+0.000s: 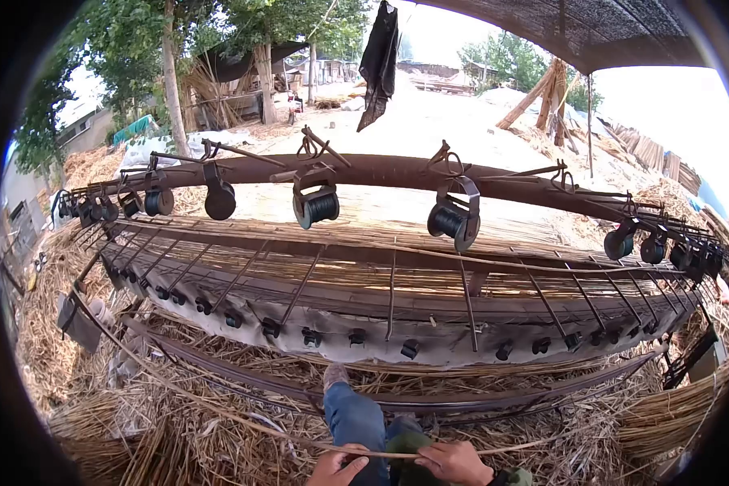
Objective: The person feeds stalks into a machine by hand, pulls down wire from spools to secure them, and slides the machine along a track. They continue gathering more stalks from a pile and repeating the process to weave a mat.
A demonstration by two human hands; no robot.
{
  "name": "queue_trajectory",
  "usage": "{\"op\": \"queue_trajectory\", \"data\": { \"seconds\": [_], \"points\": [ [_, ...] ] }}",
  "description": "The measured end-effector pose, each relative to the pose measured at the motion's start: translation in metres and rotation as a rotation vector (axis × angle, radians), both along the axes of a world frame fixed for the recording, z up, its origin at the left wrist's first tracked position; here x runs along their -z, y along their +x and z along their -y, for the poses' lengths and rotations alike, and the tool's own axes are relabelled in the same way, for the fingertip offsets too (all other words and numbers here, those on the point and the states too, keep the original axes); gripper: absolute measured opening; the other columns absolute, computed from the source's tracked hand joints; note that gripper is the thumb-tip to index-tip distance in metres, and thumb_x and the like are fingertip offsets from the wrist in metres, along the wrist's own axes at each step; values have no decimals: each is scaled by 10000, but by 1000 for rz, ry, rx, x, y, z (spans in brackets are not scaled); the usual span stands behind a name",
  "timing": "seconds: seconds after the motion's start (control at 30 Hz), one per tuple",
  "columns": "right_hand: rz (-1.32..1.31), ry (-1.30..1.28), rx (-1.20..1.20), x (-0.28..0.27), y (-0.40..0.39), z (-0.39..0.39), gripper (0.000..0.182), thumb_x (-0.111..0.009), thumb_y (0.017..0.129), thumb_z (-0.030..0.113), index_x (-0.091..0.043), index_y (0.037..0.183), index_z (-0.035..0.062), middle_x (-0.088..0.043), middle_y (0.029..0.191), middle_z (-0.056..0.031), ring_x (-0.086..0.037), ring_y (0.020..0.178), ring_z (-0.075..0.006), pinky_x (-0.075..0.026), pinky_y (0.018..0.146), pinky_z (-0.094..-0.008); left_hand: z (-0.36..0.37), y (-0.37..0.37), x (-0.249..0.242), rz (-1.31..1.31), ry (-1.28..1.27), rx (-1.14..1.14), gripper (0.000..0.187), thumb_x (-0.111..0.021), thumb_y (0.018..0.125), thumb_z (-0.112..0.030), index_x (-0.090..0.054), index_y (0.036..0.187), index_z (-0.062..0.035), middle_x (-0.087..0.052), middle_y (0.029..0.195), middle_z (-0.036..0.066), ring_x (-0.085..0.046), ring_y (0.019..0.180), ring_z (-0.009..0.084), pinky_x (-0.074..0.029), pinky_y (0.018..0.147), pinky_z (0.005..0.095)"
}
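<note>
A long, thin reed stalk (pixel 393 455) runs across in front of my legs, slanting up to the left and reaching out to the right. My left hand (pixel 340 467) is closed around it, thumb along the top. A short way to the right, my right hand (pixel 457 464) pinches the same reed between thumb and fingers. Beyond my hands stands a long metal weaving frame, its rusty top beam (pixel 389 172) hung with dark wire spools (pixel 320 207). Smaller wire spools (pixel 410 349) hang along the frame's pale lower edge.
A reed mat (pixel 259 212) stretches away behind the beam. Loose straw (pixel 219 429) covers the ground, and a reed bundle (pixel 672 417) lies at right. A low metal rail (pixel 462 402) crosses before my legs. Black cloth (pixel 379 65) hangs overhead; thin rods (pixel 468 300) project from the frame.
</note>
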State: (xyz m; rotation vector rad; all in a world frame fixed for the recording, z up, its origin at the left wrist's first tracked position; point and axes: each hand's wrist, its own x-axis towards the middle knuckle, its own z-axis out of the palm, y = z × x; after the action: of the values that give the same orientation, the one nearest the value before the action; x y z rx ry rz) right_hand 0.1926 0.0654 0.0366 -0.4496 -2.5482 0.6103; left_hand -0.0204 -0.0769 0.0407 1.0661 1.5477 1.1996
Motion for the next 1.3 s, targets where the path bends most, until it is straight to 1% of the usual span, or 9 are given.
{"op": "queue_trajectory", "data": {
  "seconds": [0.23,0.43,0.73,1.03,1.23,1.3],
  "points": [
    [-17,-1,33,4,-1,0,146,-660,761,164,-651,817,30,-629,770,-118,-582,601,-298,-465,502,-378,-1,2,-3,-31,-31,-28,239,-515,916,-238,-575,1066,-61,-565,1018,113,-534,976,287,-435,817,420],
    [-29,-11,47,3,-2,1,150,-656,774,178,-647,822,37,-628,770,-119,-584,608,-298,-466,510,-378,-2,2,1,6,-40,-38,226,-524,912,-224,-575,1058,-59,-563,1006,110,-536,957,282,-426,795,414],
    [-31,3,37,-1,-4,2,132,-657,771,162,-640,810,37,-614,747,-103,-575,592,-279,-451,491,-368,-1,2,1,-12,18,-66,210,-533,908,-211,-583,1036,-52,-570,940,101,-549,884,248,-424,755,392],
    [-18,1,36,-7,-7,4,119,-661,765,152,-624,788,41,-584,695,-103,-566,582,-284,-439,483,-373,0,-1,6,-23,39,-51,222,-534,908,-216,-577,1038,-42,-576,954,104,-552,902,249,-430,765,384],
    [-26,-13,29,-7,-8,5,115,-667,752,139,-622,789,40,-583,696,-110,-564,575,-296,-437,480,-375,1,-1,8,-24,43,-53,218,-535,908,-211,-577,1039,-42,-578,950,106,-555,907,244,-432,777,371],
    [-19,3,24,-6,-7,5,132,-651,782,171,-623,782,42,-574,682,-115,-564,592,-285,-434,480,-370,1,-1,13,0,22,-56,209,-530,911,-202,-577,1034,-39,-582,939,95,-554,896,220,-433,768,355]
  ]
}}
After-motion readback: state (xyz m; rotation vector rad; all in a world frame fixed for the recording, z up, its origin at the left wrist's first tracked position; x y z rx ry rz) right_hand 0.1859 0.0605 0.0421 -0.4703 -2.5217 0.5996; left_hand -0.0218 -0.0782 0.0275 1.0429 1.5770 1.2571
